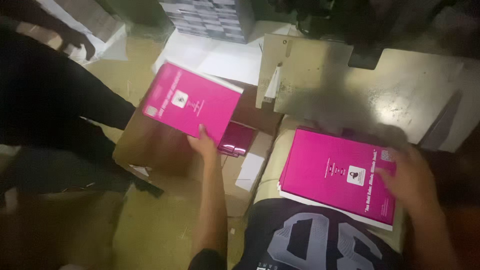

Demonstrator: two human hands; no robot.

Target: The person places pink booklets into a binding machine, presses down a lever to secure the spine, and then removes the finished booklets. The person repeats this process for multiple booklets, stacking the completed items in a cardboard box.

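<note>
My left hand (204,143) grips the near edge of a magenta book (190,101) and holds it tilted above an open cardboard box (150,145). More magenta books (236,138) lie inside the box, just right of that hand. My right hand (407,175), blurred, rests with fingers spread on the right part of another magenta book (335,172), the top of a small stack in front of me.
A metal work plate (380,90) stretches behind the stack. White sheets (215,57) and a pile of printed sheets (212,17) lie at the back. Another person in dark clothes (50,100) stands at the left, beside the box.
</note>
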